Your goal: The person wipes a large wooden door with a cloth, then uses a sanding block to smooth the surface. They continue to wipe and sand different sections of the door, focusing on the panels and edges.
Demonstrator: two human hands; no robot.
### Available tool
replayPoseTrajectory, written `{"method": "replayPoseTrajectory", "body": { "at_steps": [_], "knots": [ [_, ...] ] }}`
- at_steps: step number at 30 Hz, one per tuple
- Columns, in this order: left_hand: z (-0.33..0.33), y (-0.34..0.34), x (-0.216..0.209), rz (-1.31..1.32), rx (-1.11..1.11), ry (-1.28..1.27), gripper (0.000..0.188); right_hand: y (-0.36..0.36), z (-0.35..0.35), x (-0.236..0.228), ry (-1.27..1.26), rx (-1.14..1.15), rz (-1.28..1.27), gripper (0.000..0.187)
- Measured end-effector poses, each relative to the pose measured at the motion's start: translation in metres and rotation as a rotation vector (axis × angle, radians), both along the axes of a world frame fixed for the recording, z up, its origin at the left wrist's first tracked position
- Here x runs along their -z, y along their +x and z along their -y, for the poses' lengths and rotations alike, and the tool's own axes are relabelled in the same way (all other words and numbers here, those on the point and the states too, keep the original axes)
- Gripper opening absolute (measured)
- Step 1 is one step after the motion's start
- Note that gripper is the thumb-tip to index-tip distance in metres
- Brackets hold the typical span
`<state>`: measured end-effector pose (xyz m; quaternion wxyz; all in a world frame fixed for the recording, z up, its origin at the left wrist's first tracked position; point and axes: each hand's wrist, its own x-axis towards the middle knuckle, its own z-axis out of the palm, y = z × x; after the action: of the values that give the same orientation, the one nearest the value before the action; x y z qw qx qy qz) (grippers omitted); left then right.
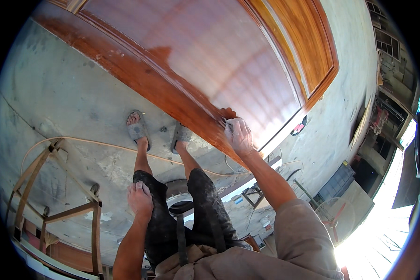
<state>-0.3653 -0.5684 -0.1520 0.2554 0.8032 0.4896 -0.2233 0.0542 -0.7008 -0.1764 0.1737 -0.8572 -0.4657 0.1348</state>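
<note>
A large reddish-brown wooden door lies tilted across the upper part of the head view. Its broad inner panel has a pale, hazy film, with darker reddish patches along the near side. My right hand, whitened with dust, presses on the door's near edge moulding by a small carved ornament. Its fingers are bent and closed, and whatever lies under them is hidden. My left hand rests by my left knee, dusty fingers curled, with nothing visible in it.
A wooden frame stand stands at the lower left. A thin hose runs over the stained concrete floor past my sandalled feet. A fan and a blue-grey crate are at the right. Strong daylight enters there.
</note>
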Motion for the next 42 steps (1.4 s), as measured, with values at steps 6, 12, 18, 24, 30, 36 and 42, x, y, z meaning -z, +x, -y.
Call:
{"method": "replayPoseTrajectory", "body": {
  "at_steps": [6, 12, 18, 24, 30, 36, 42],
  "knots": [
    [0.007, 0.006, 0.003, -0.01, -0.011, 0.014, 0.017, 0.005, -0.071, 0.005, 0.062, -0.04, -0.009, 0.023],
    [0.011, 0.005, 0.002, -0.01, -0.034, 0.01, 0.018, 0.002, -0.039, 0.005, -0.006, -0.004, -0.032, 0.021],
    [0.007, 0.006, 0.003, -0.003, -0.085, 0.031, 0.017, 0.001, -0.128, 0.017, 0.132, -0.045, -0.034, 0.023],
    [0.004, 0.007, 0.002, 0.013, -0.106, 0.049, 0.017, -0.003, -0.174, 0.017, 0.086, -0.054, -0.032, 0.022],
    [-0.008, 0.01, 0.002, 0.008, -0.166, 0.033, 0.019, -0.002, -0.298, 0.02, 0.086, -0.121, -0.003, 0.022],
    [-0.015, 0.011, -0.002, -0.002, -0.221, -0.011, 0.02, -0.009, -0.295, 0.015, -0.049, -0.069, -0.062, 0.022],
    [-0.026, 0.012, -0.005, 0.03, -0.263, -0.005, 0.019, -0.005, -0.351, 0.024, 0.02, -0.131, -0.017, 0.02]
  ]
}}
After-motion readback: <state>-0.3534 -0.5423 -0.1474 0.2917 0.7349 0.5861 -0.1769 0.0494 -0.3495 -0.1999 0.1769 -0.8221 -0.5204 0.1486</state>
